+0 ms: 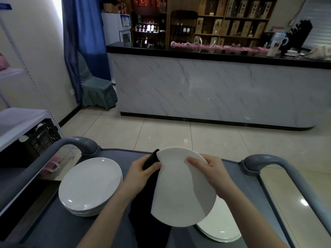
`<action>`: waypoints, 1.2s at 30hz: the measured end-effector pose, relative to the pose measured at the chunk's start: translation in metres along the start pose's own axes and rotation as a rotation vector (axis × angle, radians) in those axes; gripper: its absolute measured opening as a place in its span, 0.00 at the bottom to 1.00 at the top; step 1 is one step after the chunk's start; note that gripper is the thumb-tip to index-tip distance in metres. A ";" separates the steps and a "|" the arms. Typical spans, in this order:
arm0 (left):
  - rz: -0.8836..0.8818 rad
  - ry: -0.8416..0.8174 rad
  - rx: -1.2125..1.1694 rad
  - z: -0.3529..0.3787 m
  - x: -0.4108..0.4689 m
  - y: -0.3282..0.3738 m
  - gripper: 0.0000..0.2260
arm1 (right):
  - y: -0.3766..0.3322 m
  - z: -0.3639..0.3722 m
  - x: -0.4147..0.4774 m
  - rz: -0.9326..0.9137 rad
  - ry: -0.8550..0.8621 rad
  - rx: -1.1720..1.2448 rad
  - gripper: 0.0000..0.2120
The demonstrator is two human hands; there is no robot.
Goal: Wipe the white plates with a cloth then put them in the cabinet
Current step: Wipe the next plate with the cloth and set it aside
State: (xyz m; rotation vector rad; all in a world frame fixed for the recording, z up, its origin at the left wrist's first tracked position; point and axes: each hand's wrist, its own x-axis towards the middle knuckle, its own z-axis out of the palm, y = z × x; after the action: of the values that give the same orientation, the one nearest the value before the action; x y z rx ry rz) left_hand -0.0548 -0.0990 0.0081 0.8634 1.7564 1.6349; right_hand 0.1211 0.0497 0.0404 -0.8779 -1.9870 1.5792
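White plate (180, 190), tilted with its inner face toward the camera, is held above a grey cart (53, 230) by both hands. The right hand (211, 169) grips the plate's upper right rim, with the thumb laid across the inner face and the fingers curled behind. The left hand (143, 169) is closed around a black cloth (143, 203) at the plate's upper left edge. One end of the cloth sticks up past the rim, and the rest hangs down between the left forearm and the plate.

On the cart to the left, just beside the left arm, sits a stack of white plates (90, 183). Another white plate (220, 228) lies on the cart below the held one and is partly hidden by it. Curved grey handles rise at the cart's far corners.

Left of the cart, a black crate (43, 138) sits under a white shelf. Across the tiled floor stands a marble-fronted counter (206, 90) with a black top. Wooden shelves (232, 18) of boxes are behind it, and a covered chair (95, 86) and a blue curtain (84, 33) stand at its left end.
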 end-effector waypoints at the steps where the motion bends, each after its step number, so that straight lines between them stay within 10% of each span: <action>1: -0.003 0.096 -0.054 0.002 0.000 -0.003 0.01 | 0.000 0.002 -0.001 -0.006 0.058 0.048 0.18; 8: -0.141 0.407 -0.486 0.039 -0.014 -0.028 0.11 | 0.021 0.053 -0.010 0.205 0.581 0.582 0.12; 14: -0.080 0.365 -0.386 0.015 -0.008 -0.025 0.11 | 0.025 0.021 -0.006 0.043 0.320 0.295 0.08; 21: 0.003 -0.101 -0.053 -0.012 0.002 -0.002 0.09 | 0.002 -0.009 0.010 0.008 -0.136 -0.111 0.10; 31: -0.126 0.421 -0.460 0.037 -0.010 -0.027 0.07 | 0.010 0.035 -0.002 0.118 0.478 0.493 0.11; 36: -0.123 0.400 -0.396 0.027 -0.008 -0.027 0.10 | 0.021 0.037 -0.009 0.113 0.416 0.427 0.09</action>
State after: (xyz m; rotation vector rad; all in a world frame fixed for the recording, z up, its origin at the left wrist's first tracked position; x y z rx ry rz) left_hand -0.0307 -0.0902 -0.0215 0.2526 1.6044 2.0772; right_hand 0.1059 0.0209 0.0118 -1.0473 -1.2740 1.6338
